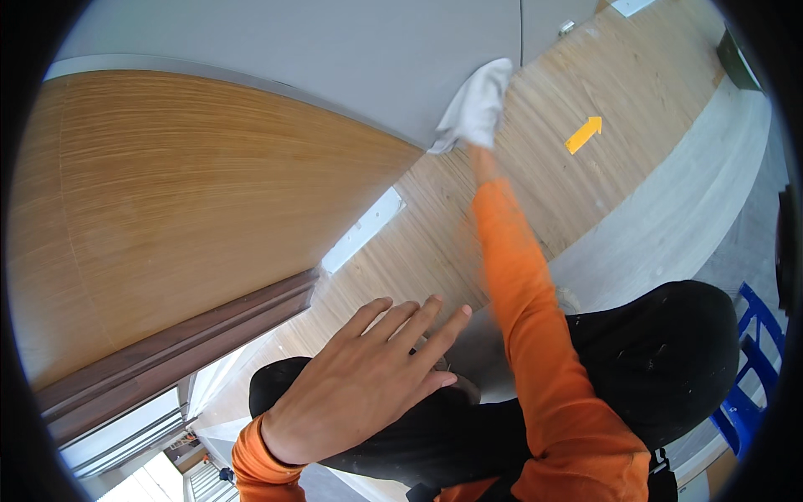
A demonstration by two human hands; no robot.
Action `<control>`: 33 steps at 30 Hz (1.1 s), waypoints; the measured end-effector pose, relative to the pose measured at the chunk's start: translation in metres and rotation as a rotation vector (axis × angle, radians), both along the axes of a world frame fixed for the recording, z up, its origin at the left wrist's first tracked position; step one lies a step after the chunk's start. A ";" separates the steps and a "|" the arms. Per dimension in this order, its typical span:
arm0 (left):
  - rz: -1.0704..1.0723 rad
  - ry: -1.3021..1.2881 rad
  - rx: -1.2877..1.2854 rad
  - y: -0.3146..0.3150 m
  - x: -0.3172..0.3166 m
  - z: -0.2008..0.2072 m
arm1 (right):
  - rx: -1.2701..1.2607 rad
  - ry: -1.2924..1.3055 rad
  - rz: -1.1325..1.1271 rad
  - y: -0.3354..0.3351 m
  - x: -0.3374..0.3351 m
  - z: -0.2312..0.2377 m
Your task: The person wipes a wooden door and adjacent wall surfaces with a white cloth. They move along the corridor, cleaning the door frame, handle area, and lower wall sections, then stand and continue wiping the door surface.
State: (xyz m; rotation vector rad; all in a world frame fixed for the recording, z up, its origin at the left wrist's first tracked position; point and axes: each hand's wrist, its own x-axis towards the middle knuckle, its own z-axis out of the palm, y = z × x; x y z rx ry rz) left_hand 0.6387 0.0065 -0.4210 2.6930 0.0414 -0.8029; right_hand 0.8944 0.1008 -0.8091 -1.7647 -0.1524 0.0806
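My left hand (365, 376) is raised over my lap, fingers spread, holding nothing. My right arm reaches far forward, and the right hand (483, 159), partly covered and blurred, is closed on a white cloth (477, 105). The cloth is bunched and presses against the lower edge of the grey panel (335, 50), just above the wood-look floor (619, 92). A wooden panel (201, 184) with a curved top edge stands left of the cloth. How my right fingers wrap the cloth is hidden.
A yellow arrow sticker (584, 135) lies on the floor to the right. Beside my right knee stands a blue plastic seat or stool (757, 360). A dark green container (738, 63) is at the far right. White strip (364, 230) runs along the wooden panel's base.
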 end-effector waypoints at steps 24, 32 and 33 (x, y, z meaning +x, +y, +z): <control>-0.029 -0.024 -0.012 -0.008 0.003 0.008 | -2.269 -1.068 -0.528 0.011 -0.136 0.067; -0.046 -0.010 0.010 0.001 0.000 0.003 | -0.043 -0.724 -0.219 0.009 0.036 0.033; -0.041 -0.014 0.003 0.003 -0.003 0.001 | -0.070 -0.675 -0.198 -0.001 0.043 0.052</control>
